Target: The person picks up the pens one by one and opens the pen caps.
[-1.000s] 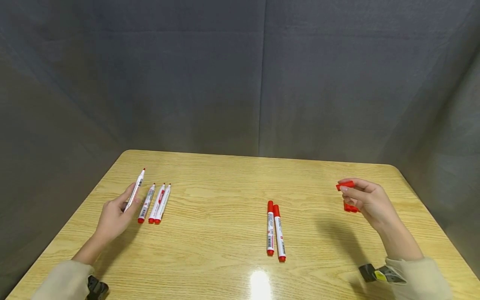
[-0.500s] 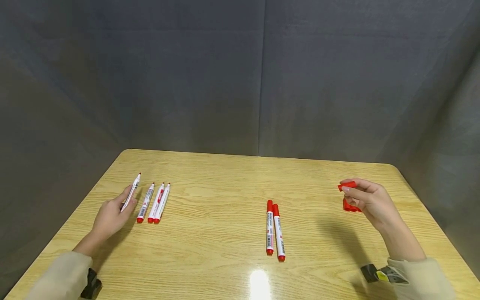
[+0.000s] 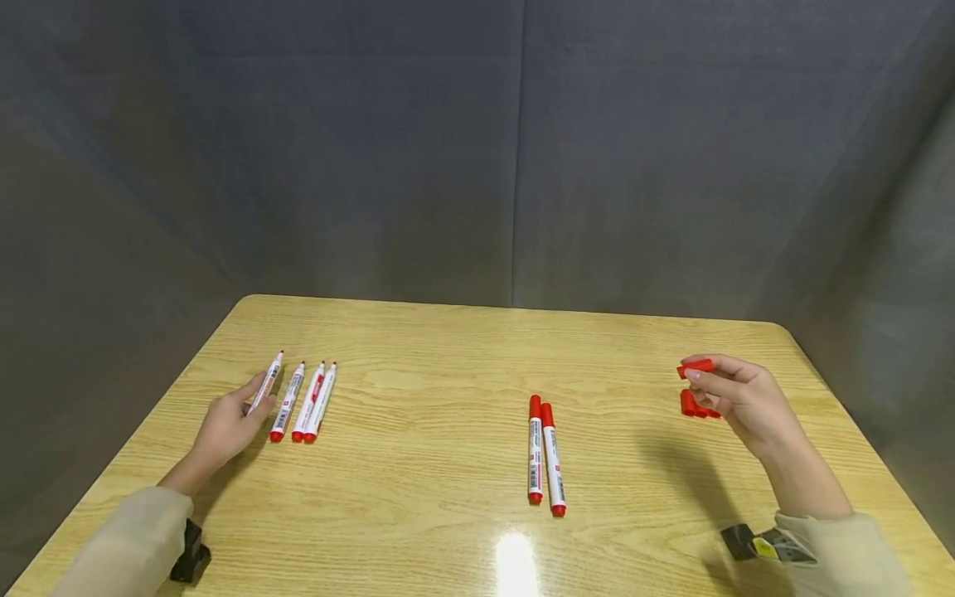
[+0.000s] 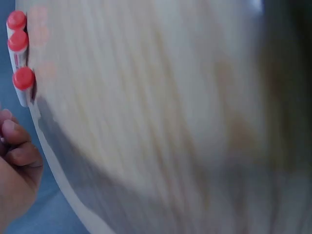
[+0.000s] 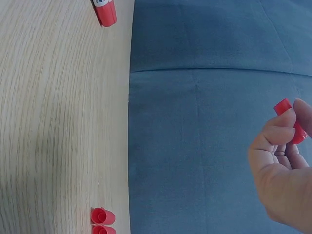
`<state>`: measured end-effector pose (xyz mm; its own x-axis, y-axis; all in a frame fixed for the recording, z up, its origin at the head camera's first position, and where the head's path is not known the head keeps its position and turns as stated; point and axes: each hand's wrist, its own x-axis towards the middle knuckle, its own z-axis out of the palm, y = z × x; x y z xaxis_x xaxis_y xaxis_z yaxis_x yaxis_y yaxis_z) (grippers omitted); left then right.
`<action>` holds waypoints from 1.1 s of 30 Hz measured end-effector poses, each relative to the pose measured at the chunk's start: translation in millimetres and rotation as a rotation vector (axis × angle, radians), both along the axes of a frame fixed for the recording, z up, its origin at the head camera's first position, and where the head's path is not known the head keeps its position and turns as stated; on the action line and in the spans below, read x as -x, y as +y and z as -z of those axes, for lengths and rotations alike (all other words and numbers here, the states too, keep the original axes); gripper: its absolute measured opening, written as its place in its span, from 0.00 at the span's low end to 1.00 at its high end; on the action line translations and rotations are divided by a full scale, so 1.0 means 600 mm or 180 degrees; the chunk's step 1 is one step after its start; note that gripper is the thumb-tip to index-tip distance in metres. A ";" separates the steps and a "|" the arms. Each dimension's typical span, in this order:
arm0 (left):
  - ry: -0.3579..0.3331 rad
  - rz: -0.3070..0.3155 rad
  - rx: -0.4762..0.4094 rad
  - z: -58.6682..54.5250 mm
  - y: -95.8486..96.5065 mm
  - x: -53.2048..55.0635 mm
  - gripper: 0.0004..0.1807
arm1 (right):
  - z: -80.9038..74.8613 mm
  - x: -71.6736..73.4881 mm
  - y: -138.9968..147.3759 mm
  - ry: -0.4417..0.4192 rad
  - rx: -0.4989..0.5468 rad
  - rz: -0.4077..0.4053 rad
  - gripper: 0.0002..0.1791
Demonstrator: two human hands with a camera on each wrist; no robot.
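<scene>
My left hand [image 3: 230,425] pinches an uncapped white marker [image 3: 266,382], its red tip pointing away, at the table's left side. Just right of it lie three uncapped markers [image 3: 287,403] side by side, tips away from me; in the left wrist view their red ends [image 4: 23,78] show. Over the right side, my right hand [image 3: 742,404] holds a red marker cap [image 3: 697,368] between thumb and fingers, above the table. Below that hand several red caps [image 3: 688,403] lie in a row, partly hidden by the fingers; two caps [image 5: 103,216] show in the right wrist view.
Two capped red markers [image 3: 535,448] lie close together right of the table's middle. The wooden table [image 3: 418,464] ends at a far edge, with a grey curtain [image 3: 373,166] behind and at both sides.
My left hand has lowered its marker toward the table beside the three uncapped ones. The right hand has barely shifted and still holds the cap.
</scene>
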<state>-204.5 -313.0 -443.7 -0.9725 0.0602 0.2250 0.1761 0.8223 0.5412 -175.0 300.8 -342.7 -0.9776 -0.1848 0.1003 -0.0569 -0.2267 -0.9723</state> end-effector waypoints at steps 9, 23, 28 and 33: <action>-0.0296 0.0048 -0.0038 -0.001 -0.003 0.007 0.30 | -0.003 -0.004 0.005 -0.0029 -0.0066 0.0073 0.12; -0.0737 0.0164 -0.0100 0.001 0.005 0.010 0.31 | -0.005 -0.006 0.009 0.0001 -0.0046 0.0024 0.13; -0.0737 0.0109 0.0165 0.000 0.008 0.013 0.31 | -0.007 -0.009 0.012 0.0010 -0.0085 0.0017 0.13; -0.0686 0.0088 0.0589 -0.005 0.013 0.016 0.31 | -0.008 -0.010 0.016 -0.0036 -0.0086 0.0055 0.13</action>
<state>-214.2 -305.4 -440.8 -0.9941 0.1080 -0.0040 0.0969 0.9071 0.4097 -168.8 310.5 -337.9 -0.9817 -0.1704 0.0845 -0.0496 -0.1994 -0.9787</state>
